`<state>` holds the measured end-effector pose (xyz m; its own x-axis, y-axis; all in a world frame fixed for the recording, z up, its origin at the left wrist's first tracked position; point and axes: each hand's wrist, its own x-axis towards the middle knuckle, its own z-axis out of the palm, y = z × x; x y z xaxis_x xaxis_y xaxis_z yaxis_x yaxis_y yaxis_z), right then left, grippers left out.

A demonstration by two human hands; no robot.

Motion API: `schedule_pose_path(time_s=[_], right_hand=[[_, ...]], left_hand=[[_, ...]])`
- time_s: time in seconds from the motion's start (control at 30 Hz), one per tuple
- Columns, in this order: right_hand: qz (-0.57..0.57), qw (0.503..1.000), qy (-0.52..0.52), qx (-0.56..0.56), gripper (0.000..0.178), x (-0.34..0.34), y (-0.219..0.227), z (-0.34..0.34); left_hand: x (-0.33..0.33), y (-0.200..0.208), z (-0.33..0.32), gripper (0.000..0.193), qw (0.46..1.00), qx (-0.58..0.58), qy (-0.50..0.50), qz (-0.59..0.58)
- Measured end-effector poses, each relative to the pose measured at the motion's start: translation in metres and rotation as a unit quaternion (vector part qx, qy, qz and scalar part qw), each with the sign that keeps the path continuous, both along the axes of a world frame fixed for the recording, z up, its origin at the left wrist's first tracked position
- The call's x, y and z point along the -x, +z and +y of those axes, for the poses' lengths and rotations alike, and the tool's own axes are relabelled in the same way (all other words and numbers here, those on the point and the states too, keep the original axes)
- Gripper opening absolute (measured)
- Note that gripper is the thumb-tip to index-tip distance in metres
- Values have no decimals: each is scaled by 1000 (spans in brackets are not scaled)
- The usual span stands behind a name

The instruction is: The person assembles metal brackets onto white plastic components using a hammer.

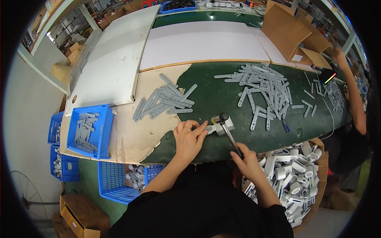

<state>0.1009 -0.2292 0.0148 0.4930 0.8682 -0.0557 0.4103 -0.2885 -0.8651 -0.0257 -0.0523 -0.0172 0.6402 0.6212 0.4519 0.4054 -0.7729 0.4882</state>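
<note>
My right hand [249, 162] is closed round the dark grip of a small mallet [230, 137]. The mallet's black head is above a white plastic part [228, 126] on the green table mat; whether the two touch, I cannot tell. With its fingertips, my left hand [187, 142] holds the narrow end of that part down on the mat. Flat grey strips [168, 99] lie loose beyond my left hand. A larger heap of similar grey strips [268, 85] is to the right, with a blue-handled tool [286, 126] at its near edge.
A blue bin of grey strips [104, 131] stands at the table's left edge. Below the right edge, a carton [323, 166] is heaped with white parts. A blue crate [113, 180] sits below left. Another person's arm [353, 87] reaches in at far right, near an open cardboard box [283, 29].
</note>
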Motion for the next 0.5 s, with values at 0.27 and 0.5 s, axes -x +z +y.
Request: schedule_pose_path(time_s=[0.27,0.5], right_hand=[[-128,991,36,30,37,-5,8,0],[-120,992,31,32,38,-4,8,2]], left_hand=[[0,-7,6,27,995,103,-7,-19],[-2,-8,5,27,995,98,-7,-22]])
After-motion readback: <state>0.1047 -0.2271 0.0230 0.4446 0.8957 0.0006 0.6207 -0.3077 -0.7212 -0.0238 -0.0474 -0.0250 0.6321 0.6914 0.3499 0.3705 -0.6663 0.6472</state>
